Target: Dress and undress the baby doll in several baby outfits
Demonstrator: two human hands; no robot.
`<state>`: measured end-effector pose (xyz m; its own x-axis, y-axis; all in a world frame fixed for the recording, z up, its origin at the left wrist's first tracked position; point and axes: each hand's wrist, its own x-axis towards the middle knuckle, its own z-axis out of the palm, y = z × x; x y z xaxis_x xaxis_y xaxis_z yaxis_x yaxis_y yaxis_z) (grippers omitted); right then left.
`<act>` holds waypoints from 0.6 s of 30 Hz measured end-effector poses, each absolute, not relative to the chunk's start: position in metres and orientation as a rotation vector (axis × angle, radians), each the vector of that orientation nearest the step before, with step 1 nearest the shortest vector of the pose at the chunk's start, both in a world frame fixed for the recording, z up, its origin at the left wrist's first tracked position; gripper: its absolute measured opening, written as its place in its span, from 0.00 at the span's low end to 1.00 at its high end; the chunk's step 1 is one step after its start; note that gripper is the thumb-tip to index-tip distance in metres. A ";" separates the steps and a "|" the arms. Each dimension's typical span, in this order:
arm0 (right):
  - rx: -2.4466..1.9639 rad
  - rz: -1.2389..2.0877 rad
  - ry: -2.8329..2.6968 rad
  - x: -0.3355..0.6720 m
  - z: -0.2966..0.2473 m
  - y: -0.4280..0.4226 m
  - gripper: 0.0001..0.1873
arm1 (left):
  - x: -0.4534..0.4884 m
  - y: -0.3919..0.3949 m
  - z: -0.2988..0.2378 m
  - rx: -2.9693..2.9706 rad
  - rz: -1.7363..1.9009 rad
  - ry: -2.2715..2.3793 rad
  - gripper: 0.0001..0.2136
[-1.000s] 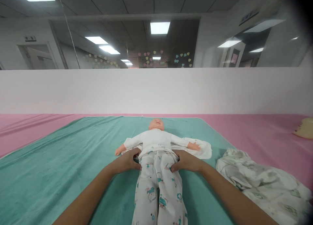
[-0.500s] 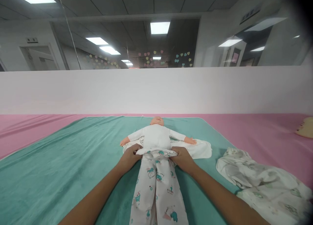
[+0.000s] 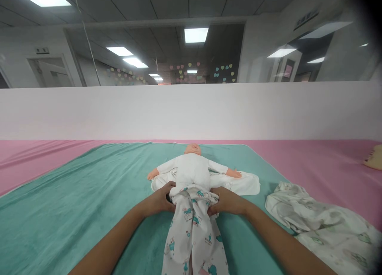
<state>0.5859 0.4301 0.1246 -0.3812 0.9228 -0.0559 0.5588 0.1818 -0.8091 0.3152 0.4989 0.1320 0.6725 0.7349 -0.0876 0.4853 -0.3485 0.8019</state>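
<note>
A baby doll in a white long-sleeved top lies on its back, head away from me and arms spread. White printed baby trousers with teal animal figures cover its legs, and their waistband sits bunched at the doll's waist. On the left side of the waist, my left hand is closed on the trousers, thumb toward me. My right hand grips the opposite side in the same way. Some fingertips of both hands are hidden by the fabric. Under the doll's arms spreads a white cloth.
A teal blanket lies over a pink sheet. Crumpled white printed cloth rests at the right. Part of a yellow item shows at the far right edge. Behind stands a low white wall with glass above.
The waistband, stretched out sideways between my hands earlier, now lies gathered against the doll's waist. My hands have shifted their hold slightly toward me, to the sides of the trousers.
</note>
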 end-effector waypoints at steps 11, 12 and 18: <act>-1.418 0.750 -1.961 0.583 0.116 0.433 0.06 | 0.328 0.489 0.134 2.066 0.514 0.877 0.14; -1.421 0.703 -1.959 0.581 0.116 0.434 0.07 | 0.329 0.490 0.132 2.057 0.538 0.894 0.14; -1.484 0.564 -1.901 0.577 0.112 0.438 0.16 | 0.336 0.492 0.127 2.022 0.677 0.984 0.14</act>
